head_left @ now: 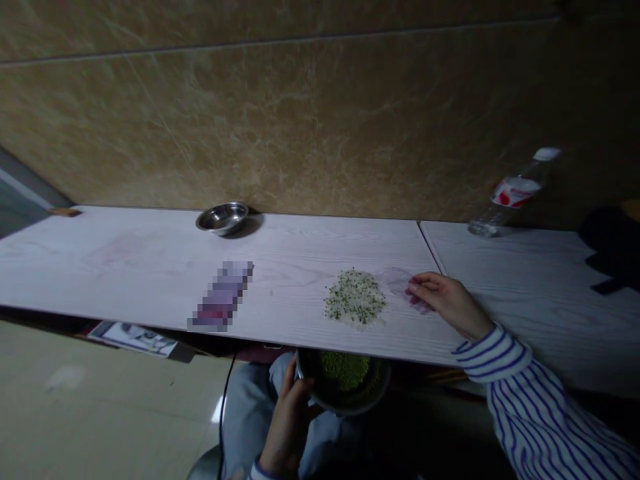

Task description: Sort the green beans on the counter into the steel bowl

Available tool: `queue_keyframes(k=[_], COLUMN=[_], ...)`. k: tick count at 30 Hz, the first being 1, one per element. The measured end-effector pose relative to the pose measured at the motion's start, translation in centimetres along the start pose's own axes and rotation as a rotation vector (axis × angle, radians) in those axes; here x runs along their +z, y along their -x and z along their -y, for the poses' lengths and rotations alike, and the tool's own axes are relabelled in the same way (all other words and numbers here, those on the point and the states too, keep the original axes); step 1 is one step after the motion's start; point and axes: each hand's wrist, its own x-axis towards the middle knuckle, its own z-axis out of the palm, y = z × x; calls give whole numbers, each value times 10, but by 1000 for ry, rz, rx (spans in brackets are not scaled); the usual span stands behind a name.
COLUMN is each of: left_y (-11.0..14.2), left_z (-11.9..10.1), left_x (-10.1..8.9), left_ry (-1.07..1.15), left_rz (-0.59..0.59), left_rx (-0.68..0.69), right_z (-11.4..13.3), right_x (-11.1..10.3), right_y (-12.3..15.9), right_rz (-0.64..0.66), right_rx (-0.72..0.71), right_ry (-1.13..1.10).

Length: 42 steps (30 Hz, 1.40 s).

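Observation:
My left hand [291, 417] is closed on the rim of a metal bowl [383, 393], held below the table's front edge over my lap. Small green beans, which look like mung beans [345, 371], lie in the bowl. Over the table, my right hand [447, 301] pinches a thin, transparent plastic piece [397, 281]; whether it is a bag or a lid I cannot tell. Just left of it, a loose pile of white grains mixed with green beans [355, 298] is spread on the white table [295, 267].
A small steel bowl [223, 219] stands at the back by the wall. Left of the pile lies a blurred-out flat object [223, 297]. A plastic bottle [515, 193] stands at the back right, near a dark item [613, 250]. Papers [135, 339] sit under the tabletop.

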Motion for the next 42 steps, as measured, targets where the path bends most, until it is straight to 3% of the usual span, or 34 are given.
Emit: queue_keyframes(k=[4, 8, 15, 19, 28, 37, 42], left_y=[-5, -7, -3, -1, -3, 2, 2], left_z=[2, 1, 0, 5, 7, 8, 17], left_x=[-2, -4, 2, 4, 4, 15, 15], left_ry=[33, 59, 77, 96, 85, 131, 148], left_rz=[0, -18, -74, -91, 9, -5, 31], left_rx=[-4, -38, -44, -19, -34, -17, -5], right_z=[12, 16, 16, 11, 9, 18, 19], right_x=[14, 39, 46, 47, 55, 60, 49], right_y=[-16, -2, 16, 11, -26, -53, -57], right_rz=[189, 357, 465, 439, 345, 325, 179], right_rx=[-200, -386, -562, -605, -523, -473, -481], right_ry=[158, 374, 553, 599, 621, 552, 492])
